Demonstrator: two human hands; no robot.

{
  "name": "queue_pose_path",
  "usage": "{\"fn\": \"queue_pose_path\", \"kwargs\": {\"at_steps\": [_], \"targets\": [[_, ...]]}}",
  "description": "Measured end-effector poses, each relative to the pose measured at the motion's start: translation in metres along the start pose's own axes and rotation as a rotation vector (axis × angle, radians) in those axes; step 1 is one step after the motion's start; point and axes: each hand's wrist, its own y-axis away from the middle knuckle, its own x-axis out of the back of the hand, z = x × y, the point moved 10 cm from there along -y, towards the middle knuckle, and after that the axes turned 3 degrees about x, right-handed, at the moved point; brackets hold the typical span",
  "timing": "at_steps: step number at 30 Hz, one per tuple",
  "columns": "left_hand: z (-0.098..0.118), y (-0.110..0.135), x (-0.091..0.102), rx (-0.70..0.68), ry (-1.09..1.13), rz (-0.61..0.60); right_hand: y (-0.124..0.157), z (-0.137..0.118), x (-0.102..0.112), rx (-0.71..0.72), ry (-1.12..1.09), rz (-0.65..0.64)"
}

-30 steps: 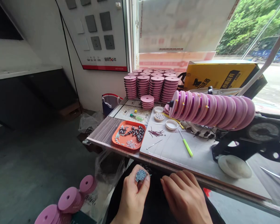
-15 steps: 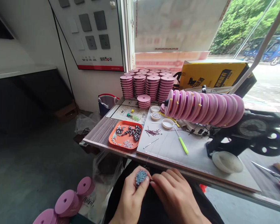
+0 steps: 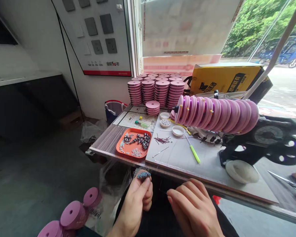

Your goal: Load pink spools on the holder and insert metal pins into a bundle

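Note:
My left hand is closed, thumb pressed over a tight bundle of small blue-grey bead-like tips. Finer grey tips fan out on its far side, in front of the table edge. To the right, my right hand has its fingers curled, thumb and forefinger pinching a thin dark strand that is hard to make out. A gap lies between the two hands, both above my dark-clothed lap. Nearest to the left hand on the table is an orange tray with dark cylindrical parts and small silvery pieces.
A pale board bears a green-handled pick, white dishes and dark red sticks. Pink spools sit on a black winding machine at right; more pink spools stand behind. Scissors lie far right.
My hands have moved apart. The left rose slightly and turned, tilting the bundle toward the table; the right shifted right, with the thin strand at its fingertips.

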Motion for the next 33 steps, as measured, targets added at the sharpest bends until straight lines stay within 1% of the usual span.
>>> {"fn": "queue_pose_path", "kwargs": {"at_steps": [4,9,11,14,16,17,21,27,31,33], "targets": [[-0.01,-0.002,0.003,-0.003,-0.057,0.033,0.004,0.003,-0.005,-0.026,-0.011,-0.002],[-0.014,-0.005,0.014,-0.055,-0.169,0.098,0.004,-0.003,-0.005,0.024,0.014,0.01],[-0.014,-0.006,0.019,-0.095,-0.244,0.126,0.004,-0.005,-0.005,0.034,0.016,0.009],[-0.001,-0.003,0.019,-0.243,-0.433,0.145,0.005,-0.005,-0.006,0.03,0.028,0.013],[0.01,0.002,0.013,-0.356,-0.565,0.132,0.005,-0.005,-0.005,0.024,0.035,0.016],[0.013,0.004,0.01,-0.392,-0.615,0.124,0.005,-0.005,-0.006,0.023,0.036,0.01],[0.019,0.008,0.006,-0.434,-0.709,0.117,0.004,-0.003,-0.007,0.019,0.039,-0.014],[0.027,0.015,0.0,-0.491,-0.799,0.138,0.006,0.005,-0.011,-0.034,0.101,-0.062],[0.037,0.024,-0.006,-0.55,-0.862,0.17,0.007,0.009,-0.007,-0.073,0.166,-0.023],[0.042,0.027,-0.007,-0.578,-0.839,0.179,0.006,0.008,-0.007,-0.054,0.173,-0.045]]}}
